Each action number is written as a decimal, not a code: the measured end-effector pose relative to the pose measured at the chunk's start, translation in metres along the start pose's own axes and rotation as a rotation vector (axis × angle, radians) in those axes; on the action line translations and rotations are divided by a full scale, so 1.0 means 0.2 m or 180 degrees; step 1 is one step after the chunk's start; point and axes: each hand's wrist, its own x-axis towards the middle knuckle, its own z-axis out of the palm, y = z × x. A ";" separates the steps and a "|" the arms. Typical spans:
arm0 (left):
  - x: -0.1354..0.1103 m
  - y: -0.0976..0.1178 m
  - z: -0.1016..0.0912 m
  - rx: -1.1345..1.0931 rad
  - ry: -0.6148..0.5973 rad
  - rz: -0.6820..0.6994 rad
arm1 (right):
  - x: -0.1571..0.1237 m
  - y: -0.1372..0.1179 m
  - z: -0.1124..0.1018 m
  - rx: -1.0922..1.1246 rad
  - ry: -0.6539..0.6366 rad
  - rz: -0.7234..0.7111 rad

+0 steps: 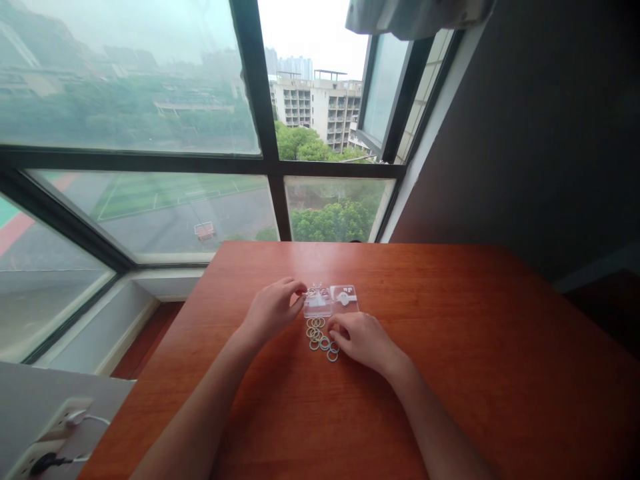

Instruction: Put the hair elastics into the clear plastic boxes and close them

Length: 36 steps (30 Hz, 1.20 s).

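No writing, brand or number could be read anywhere, and the only marks resembling print, small white patches on the clear flat plastic packet (331, 300) on the reddish-brown wooden table (450, 347), were too small to make out.

The surface (450, 373) is finished in smooth reddish wood with a soft satin sheen. The small rings (320, 340) are made of shiny metal, silver and brass toned. At 12 o'clock from them, a plastic case (333, 301) is seen, clear and glossy. At 1 o'clock, a curtain (415, 17) of matt grey cloth is hung.
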 end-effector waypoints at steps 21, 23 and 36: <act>0.00 0.01 -0.01 0.0109 -0.0134 0.0134 | 0.00 -0.03 0.04 -0.0082 -0.0052 -0.0091; 0.00 0.02 -0.01 0.0112 -0.0149 0.0164 | 0.00 -0.01 0.03 -0.0043 -0.0038 -0.0092; 0.00 0.03 -0.01 0.0159 -0.0249 0.0197 | 0.01 0.02 -0.02 0.0012 0.0070 -0.0002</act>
